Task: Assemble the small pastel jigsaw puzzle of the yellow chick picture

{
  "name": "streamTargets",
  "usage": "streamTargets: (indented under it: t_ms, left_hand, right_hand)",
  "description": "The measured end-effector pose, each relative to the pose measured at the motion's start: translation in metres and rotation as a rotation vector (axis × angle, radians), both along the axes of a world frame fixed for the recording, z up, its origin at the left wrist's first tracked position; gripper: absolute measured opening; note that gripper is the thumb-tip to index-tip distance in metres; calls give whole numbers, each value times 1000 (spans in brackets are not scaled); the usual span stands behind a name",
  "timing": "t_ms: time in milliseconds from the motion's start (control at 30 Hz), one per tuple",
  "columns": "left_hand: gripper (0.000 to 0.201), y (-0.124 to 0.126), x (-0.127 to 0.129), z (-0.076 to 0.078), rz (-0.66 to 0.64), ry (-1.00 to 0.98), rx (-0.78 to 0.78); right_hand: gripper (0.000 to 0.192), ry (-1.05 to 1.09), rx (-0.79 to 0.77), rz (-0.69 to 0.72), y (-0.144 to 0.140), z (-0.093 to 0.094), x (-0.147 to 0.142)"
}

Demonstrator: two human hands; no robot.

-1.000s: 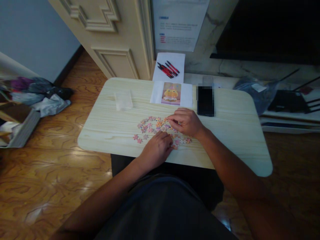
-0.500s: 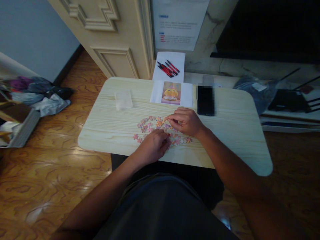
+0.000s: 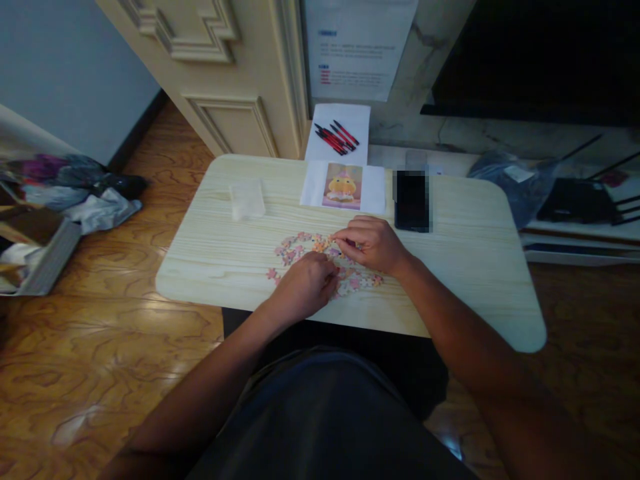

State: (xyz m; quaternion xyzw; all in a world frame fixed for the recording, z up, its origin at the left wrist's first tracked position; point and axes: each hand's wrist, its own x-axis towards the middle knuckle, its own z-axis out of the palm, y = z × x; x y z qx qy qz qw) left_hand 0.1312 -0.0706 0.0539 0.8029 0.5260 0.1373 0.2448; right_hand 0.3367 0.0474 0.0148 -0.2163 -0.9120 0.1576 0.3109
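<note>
Small jigsaw puzzle pieces (image 3: pixel 295 250) in pink, orange, white and purple lie loosely spread on the pale wooden table (image 3: pixel 200 260). My left hand (image 3: pixel 313 280) is low over the near side of the pieces, fingers curled together; its fingertips are partly hidden, and I cannot make out what they hold. My right hand (image 3: pixel 370 243) reaches in from the right, thumb and forefinger pinched at the far edge of the pieces. Whatever may be between those fingertips is too small to name. Beyond the hands lies a printed picture (image 3: pixel 343 186) of a yellow figure on white paper.
A black phone (image 3: pixel 412 201) lies right of the picture, and a clear plastic box (image 3: pixel 247 199) sits at the left. Behind the table, several red and black pens (image 3: pixel 337 137) rest on white paper. Bags and a box (image 3: pixel 50 253) stand on the floor at left.
My left hand has shifted slightly up and away from me over the pieces, covering some that showed before. My right hand stays nearly in place.
</note>
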Motion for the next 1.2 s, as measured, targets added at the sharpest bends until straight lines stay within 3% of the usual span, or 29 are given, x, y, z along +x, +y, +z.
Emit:
streamTargets:
  t_ms: [233, 433, 700, 833, 1000, 1200]
  left_hand:
    - [11, 4, -1, -1, 56, 3, 21]
    - [6, -11, 3, 1, -120, -36, 54]
    - [16, -19, 11, -2, -126, 26, 68]
    - [23, -20, 9, 2, -64, -108, 67]
    - [24, -21, 11, -5, 11, -235, -123]
    - [12, -17, 11, -14, 48, -173, 49]
  right_hand:
    - [23, 7, 6, -6, -1, 1, 0]
    - [24, -1, 12, -14, -1, 1, 0]
    - [26, -5, -4, -13, -1, 1, 0]
    - [26, 10, 13, -5, -1, 0, 0]
    - [26, 25, 0, 2, 0, -1, -1]
    - [25, 30, 5, 0, 0, 0, -1]
